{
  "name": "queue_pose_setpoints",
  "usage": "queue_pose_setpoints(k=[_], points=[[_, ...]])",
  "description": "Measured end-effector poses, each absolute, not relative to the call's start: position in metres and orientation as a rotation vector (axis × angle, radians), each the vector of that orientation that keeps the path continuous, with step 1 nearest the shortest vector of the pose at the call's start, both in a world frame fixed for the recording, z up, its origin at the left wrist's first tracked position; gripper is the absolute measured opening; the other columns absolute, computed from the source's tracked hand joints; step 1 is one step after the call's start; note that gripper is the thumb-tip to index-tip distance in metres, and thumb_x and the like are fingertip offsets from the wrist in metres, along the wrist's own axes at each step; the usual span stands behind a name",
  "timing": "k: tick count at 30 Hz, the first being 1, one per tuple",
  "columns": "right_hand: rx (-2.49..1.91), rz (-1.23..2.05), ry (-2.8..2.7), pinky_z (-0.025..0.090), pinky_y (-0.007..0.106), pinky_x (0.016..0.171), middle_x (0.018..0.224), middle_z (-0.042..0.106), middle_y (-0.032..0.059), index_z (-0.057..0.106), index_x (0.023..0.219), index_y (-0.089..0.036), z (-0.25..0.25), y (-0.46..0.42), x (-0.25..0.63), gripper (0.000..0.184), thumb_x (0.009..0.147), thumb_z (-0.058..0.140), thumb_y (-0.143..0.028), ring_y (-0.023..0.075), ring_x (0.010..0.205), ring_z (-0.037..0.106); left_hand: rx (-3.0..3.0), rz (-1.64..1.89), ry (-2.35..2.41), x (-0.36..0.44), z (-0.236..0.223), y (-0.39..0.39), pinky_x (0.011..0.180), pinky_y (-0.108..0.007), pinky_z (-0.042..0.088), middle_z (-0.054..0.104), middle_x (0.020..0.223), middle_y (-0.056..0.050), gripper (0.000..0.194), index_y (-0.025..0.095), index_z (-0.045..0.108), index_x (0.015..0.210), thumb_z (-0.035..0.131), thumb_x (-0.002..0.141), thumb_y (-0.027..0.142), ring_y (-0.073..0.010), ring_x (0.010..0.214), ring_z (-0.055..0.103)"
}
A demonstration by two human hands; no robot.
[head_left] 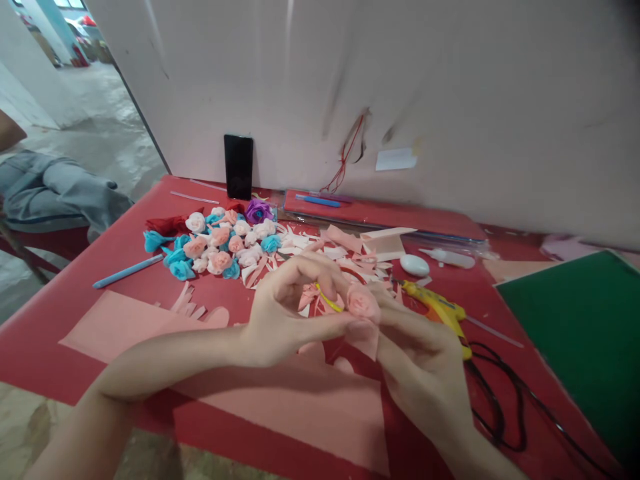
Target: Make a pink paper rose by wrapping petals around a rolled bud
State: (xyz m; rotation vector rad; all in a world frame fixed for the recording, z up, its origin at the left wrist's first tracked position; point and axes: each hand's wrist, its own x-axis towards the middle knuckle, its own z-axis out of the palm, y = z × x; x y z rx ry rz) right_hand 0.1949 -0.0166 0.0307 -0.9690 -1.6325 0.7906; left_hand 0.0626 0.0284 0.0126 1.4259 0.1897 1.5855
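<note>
A pink paper rose (363,303) is held between my two hands above the table, with a loose petal edge (364,340) hanging below it. My left hand (285,313) is closed, its thumb and fingertips pinching the rose from the left. A thin yellow strip (329,299) lies along the inside of those left fingers; what it belongs to is hidden. From the right, my right hand (425,363) grips the same rose, fingers behind it and thumb near its base. Beneath my hands is a large pink paper sheet (300,407) with several cut petals.
Finished paper flowers (220,247) and paper scraps (345,250) cover the back. A yellow glue gun (440,310) with a black cord lies right, near a green board (575,340). A phone (239,167) leans on the wall. A seated person (55,187) is at left.
</note>
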Motion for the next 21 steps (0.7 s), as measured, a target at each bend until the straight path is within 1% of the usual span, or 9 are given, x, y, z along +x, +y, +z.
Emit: queue_pose_setpoints(k=[2, 4, 5, 7, 11, 15, 19, 21], points=[[-0.951, 0.751, -1.665, 0.049, 0.028, 0.07, 0.072, 0.063, -0.0025, 0.067, 0.078, -0.028, 0.032, -0.017, 0.195, 0.017, 0.083, 0.054, -0.02, 0.0137, 0.073, 0.057, 1.459, 1.617, 0.195, 0.062, 0.012, 0.029, 0.069, -0.02, 0.047, 0.055, 0.066, 0.003, 0.026, 0.018, 0.049, 0.072, 0.074, 0.068, 0.011, -0.009, 0.072, 0.053], [-0.956, 0.676, -1.701, 0.049, 0.028, 0.07, 0.071, 0.063, -0.0023, 0.065, 0.075, -0.025, 0.034, -0.018, 0.194, 0.011, 0.081, 0.056, -0.022, 0.0137, 0.072, 0.056, 1.5, 1.629, 0.205, 0.062, 0.012, 0.03, 0.068, -0.021, 0.047, 0.055, 0.067, 0.002, 0.025, 0.019, 0.048, 0.072, 0.072, 0.07, 0.014, -0.0098, 0.072, 0.052], [-0.968, 0.632, -1.711, 0.048, 0.028, 0.069, 0.069, 0.062, -0.0026, 0.064, 0.073, -0.024, 0.034, -0.019, 0.193, 0.009, 0.079, 0.058, -0.02, 0.0133, 0.07, 0.055, 1.523, 1.631, 0.208, 0.062, 0.012, 0.031, 0.068, -0.022, 0.047, 0.056, 0.068, 0.002, 0.025, 0.019, 0.047, 0.072, 0.071, 0.071, 0.015, -0.0101, 0.072, 0.052], [-0.989, 0.533, -1.72, 0.048, 0.026, 0.066, 0.066, 0.062, -0.0035, 0.062, 0.071, -0.024, 0.036, -0.019, 0.192, 0.013, 0.077, 0.06, -0.012, 0.012, 0.067, 0.054, 1.556, 1.653, 0.203, 0.063, 0.01, 0.031, 0.068, -0.022, 0.047, 0.056, 0.07, 0.001, 0.027, 0.019, 0.045, 0.073, 0.072, 0.071, 0.015, -0.0102, 0.073, 0.052], [-1.018, 0.329, -1.792, 0.048, 0.024, 0.062, 0.066, 0.064, -0.0028, 0.06, 0.074, -0.023, 0.039, -0.02, 0.191, 0.02, 0.075, 0.057, -0.004, 0.0115, 0.066, 0.055, 1.526, 1.656, 0.16, 0.065, 0.009, 0.03, 0.069, -0.021, 0.048, 0.054, 0.071, 0.002, 0.03, 0.018, 0.046, 0.08, 0.071, 0.067, 0.009, -0.0091, 0.073, 0.053], [-1.015, 0.12, -1.889, 0.048, 0.026, 0.058, 0.061, 0.061, -0.0015, 0.059, 0.074, -0.022, 0.046, -0.022, 0.194, 0.021, 0.073, 0.055, -0.001, 0.0131, 0.064, 0.054, 1.518, 1.499, 0.169, 0.062, 0.014, 0.027, 0.07, -0.019, 0.049, 0.055, 0.079, 0.001, 0.036, 0.018, 0.05, 0.094, 0.069, 0.066, 0.007, -0.0091, 0.076, 0.056], [-1.032, 0.062, -2.018, 0.048, 0.028, 0.058, 0.063, 0.063, 0.0001, 0.06, 0.074, -0.022, 0.054, -0.025, 0.201, 0.019, 0.074, 0.054, -0.004, 0.0149, 0.066, 0.055, 1.64, 1.269, 0.153, 0.054, 0.02, 0.026, 0.072, -0.02, 0.05, 0.056, 0.078, 0.001, 0.047, 0.019, 0.048, 0.111, 0.066, 0.069, 0.007, -0.0098, 0.075, 0.058], [-1.035, 0.044, -2.064, 0.049, 0.028, 0.058, 0.061, 0.063, -0.0001, 0.059, 0.072, -0.021, 0.058, -0.026, 0.203, 0.017, 0.075, 0.053, -0.006, 0.015, 0.066, 0.056, 1.691, 1.213, 0.147, 0.051, 0.022, 0.026, 0.073, -0.022, 0.051, 0.057, 0.079, 0.0, 0.05, 0.02, 0.046, 0.115, 0.063, 0.07, 0.006, -0.0114, 0.077, 0.058]])
